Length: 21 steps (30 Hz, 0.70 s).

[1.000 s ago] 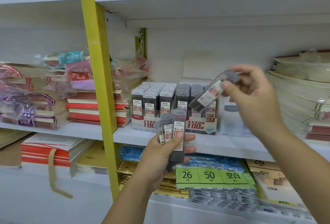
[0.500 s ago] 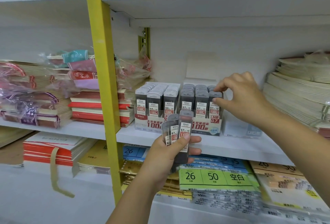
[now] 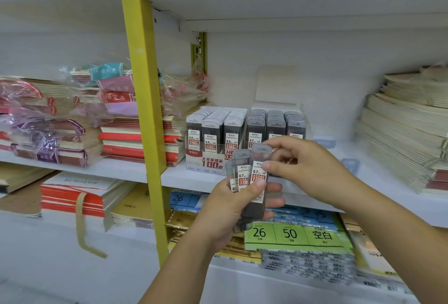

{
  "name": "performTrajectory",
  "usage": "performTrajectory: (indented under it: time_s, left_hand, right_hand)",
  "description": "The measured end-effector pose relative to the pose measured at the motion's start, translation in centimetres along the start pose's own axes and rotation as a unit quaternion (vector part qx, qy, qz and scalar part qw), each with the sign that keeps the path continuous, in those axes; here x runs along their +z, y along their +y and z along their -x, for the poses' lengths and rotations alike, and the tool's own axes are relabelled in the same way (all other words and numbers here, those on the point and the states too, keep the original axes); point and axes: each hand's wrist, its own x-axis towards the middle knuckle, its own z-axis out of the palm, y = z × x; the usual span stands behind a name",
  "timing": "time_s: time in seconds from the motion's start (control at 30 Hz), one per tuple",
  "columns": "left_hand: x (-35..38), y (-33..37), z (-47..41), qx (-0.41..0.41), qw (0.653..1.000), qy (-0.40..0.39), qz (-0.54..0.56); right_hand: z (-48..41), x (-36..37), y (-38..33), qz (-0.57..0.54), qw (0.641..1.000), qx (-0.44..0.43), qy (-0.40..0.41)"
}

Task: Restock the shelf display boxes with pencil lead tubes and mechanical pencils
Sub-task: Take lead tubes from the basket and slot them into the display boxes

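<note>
My left hand (image 3: 232, 209) holds a small fan of dark 0.7 pencil lead tubes (image 3: 249, 180) upright in front of the shelf. My right hand (image 3: 300, 165) pinches the top of the rightmost tube (image 3: 260, 165) in that fan with thumb and forefinger. Behind the hands, on the middle shelf (image 3: 135, 170), stands a white display box (image 3: 206, 160) filled with rows of 0.5 tubes (image 3: 213, 126). The 0.7 tubes (image 3: 276, 122) stand in rows right beside it; their box front is hidden by my hands.
A yellow upright post (image 3: 143, 109) stands left of the box. Wrapped notebook stacks (image 3: 135, 134) lie to the left, a cream paper stack (image 3: 402, 134) to the right. Green and blue index packs (image 3: 291, 233) fill the lower shelf.
My right hand set a tube into the 0.7 rows, then drew back toward me and closed on the top of a tube in my left hand.
</note>
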Motion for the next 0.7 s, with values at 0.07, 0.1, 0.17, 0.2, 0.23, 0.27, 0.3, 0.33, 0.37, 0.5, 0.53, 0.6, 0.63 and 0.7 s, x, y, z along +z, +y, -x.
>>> performTrajectory:
  time_s: [0.07,0.1,0.17,0.2,0.23,0.27,0.3,0.33,0.37,0.5,0.53,0.6,0.63,0.7]
  left_hand:
    - [-0.1,-0.1,-0.1,0.0,1.0,0.0,-0.001]
    - [-0.1,0.0,-0.1,-0.002,1.0,0.004,-0.011]
    - [-0.4,0.1,-0.2,-0.012,0.997,0.024,-0.069]
    - [-0.6,0.0,-0.3,-0.017,0.994,0.036,-0.103]
    - [-0.8,-0.1,-0.3,-0.017,0.992,0.042,-0.12]
    - [-0.9,-0.2,-0.5,-0.014,0.992,0.046,-0.114]
    - [-0.9,-0.3,-0.6,-0.007,0.994,0.049,-0.096]
    - [-1.0,-0.3,-0.7,-0.002,0.996,0.048,-0.076]
    - [-1.0,-0.3,-0.9,0.0,0.998,0.042,-0.056]
    - [-1.0,-0.1,-1.3,-0.013,1.0,0.001,-0.002]
    - [-1.0,-0.1,-1.3,-0.011,1.0,0.0,-0.007]
    - [-0.9,0.0,-1.2,-0.007,0.999,0.012,-0.039]
    - [-0.9,0.0,-1.1,-0.006,0.998,0.021,-0.059]
    - [-0.8,-0.2,-1.1,-0.007,0.995,0.033,-0.09]
  right_hand:
    - [-0.1,-0.4,0.1,-0.057,0.997,0.017,0.039]
    - [-0.2,-0.9,0.1,-0.093,0.992,0.022,0.082]
    - [-0.5,-2.4,0.2,-0.136,0.97,-0.002,0.201]
    - [-0.6,-3.4,0.2,-0.129,0.959,-0.031,0.252]
    - [-0.6,-4.2,0.1,-0.105,0.95,-0.067,0.287]
    - [-0.6,-4.9,0.1,-0.071,0.944,-0.102,0.305]
    - [-0.5,-5.3,0.2,-0.032,0.94,-0.132,0.313]
    - [-0.5,-5.5,0.4,0.012,0.937,-0.148,0.316]
    - [-0.6,-5.5,0.6,0.055,0.935,-0.152,0.316]
    - [-1.5,-5.1,1.9,0.146,0.947,-0.107,0.264]
    - [-1.7,-5.0,2.3,0.153,0.952,-0.095,0.247]
    - [-2.0,-4.9,3.0,0.157,0.959,-0.071,0.223]
    - [-2.1,-4.9,3.3,0.154,0.961,-0.061,0.222]
    - [-2.4,-4.6,3.9,0.167,0.955,-0.052,0.239]
